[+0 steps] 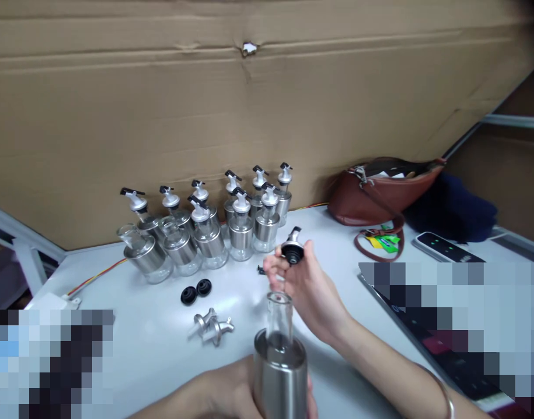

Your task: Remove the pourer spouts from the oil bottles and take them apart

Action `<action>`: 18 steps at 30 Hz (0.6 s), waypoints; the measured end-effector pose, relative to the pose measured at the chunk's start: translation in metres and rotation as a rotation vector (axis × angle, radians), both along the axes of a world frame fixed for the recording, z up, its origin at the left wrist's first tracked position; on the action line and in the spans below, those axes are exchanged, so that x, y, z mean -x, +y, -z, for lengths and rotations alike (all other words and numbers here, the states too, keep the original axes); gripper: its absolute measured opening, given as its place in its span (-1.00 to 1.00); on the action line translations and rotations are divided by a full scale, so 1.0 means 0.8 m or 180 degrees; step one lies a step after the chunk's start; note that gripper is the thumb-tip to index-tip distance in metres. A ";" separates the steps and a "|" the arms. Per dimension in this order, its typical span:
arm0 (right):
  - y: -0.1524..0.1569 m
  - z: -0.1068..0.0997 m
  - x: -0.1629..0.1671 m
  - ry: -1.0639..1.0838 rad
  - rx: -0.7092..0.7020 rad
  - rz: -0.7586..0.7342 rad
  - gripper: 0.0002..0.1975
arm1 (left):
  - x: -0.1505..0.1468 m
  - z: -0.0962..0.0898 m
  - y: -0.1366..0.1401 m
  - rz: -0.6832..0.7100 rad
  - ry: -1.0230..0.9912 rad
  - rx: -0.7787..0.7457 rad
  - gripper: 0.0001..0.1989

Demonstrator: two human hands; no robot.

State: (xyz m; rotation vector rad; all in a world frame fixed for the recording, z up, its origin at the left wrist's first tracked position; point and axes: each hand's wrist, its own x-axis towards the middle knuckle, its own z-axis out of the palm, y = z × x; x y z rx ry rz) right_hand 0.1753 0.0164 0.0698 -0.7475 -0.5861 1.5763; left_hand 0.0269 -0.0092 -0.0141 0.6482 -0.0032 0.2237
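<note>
Wrapped round the lower body of a glass bottle with a steel sleeve (280, 378), my left hand (238, 387) keeps it upright, its mouth uncovered. Up and to the right of that mouth, my right hand (313, 291) pinches a pour spout (293, 247) with a black ribbed stopper facing me and a black lever on top. The spout is apart from the bottle. On the table left of the bottle lie two metal spout pieces (214, 327) and two black rubber stoppers (197, 291). A small black part (261, 270) lies just behind my right fingers.
Several similar bottles (209, 241) stand at the back left, most with spouts; two in front are uncovered. A brown handbag (384, 189), green and yellow packets (385, 241) and a dark device (448, 247) are at the right. A cardboard wall (267, 116) rises behind.
</note>
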 end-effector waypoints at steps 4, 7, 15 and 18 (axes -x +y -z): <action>-0.020 -0.012 -0.012 -0.1218 -0.1154 -0.0377 -0.45 | 0.004 0.000 0.000 -0.0295 0.0245 0.0365 -0.40; -0.037 -0.015 -0.013 -0.2002 -0.1305 -0.0811 -0.47 | 0.005 0.001 0.001 -0.0442 0.0361 0.0334 -0.43; -0.034 -0.040 -0.015 -0.2777 -0.1393 -0.0461 -0.48 | 0.002 -0.004 -0.002 -0.0348 0.0528 0.0261 -0.42; -0.032 -0.042 -0.016 -0.2915 -0.1477 -0.0794 -0.50 | 0.002 -0.007 -0.003 -0.0341 0.0613 0.0192 -0.41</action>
